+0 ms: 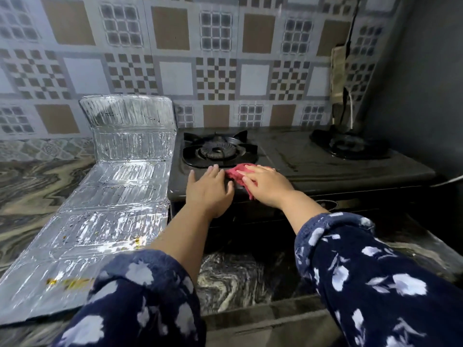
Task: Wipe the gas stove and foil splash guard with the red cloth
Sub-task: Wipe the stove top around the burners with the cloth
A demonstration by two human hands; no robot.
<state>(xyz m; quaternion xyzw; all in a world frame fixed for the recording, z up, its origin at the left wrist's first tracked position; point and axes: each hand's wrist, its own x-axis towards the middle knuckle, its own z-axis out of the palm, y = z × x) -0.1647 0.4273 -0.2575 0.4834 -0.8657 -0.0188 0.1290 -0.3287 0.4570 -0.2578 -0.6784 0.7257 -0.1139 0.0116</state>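
The right hand [266,184] presses the cloth [236,175] flat on the stove [313,166] front edge; the left hand [210,189] rests beside it, fingers straight. The guard [120,186] lies left, long axis running toward the wall, far end turned up

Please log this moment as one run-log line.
right hand: presses red cloth on black gas stove | left hand: flat on stove | foil splash guard: untouched

Patterned tile wall [175,46] fills 12 o'clock: brown, white and checkered squares on grey. Plain dark grey side wall [423,83] at 2 o'clock. Marbled dark counter [238,279] with swirled veins runs 9 through 6 o'clock. Black cable [352,28] hangs in the corner. Dim light.
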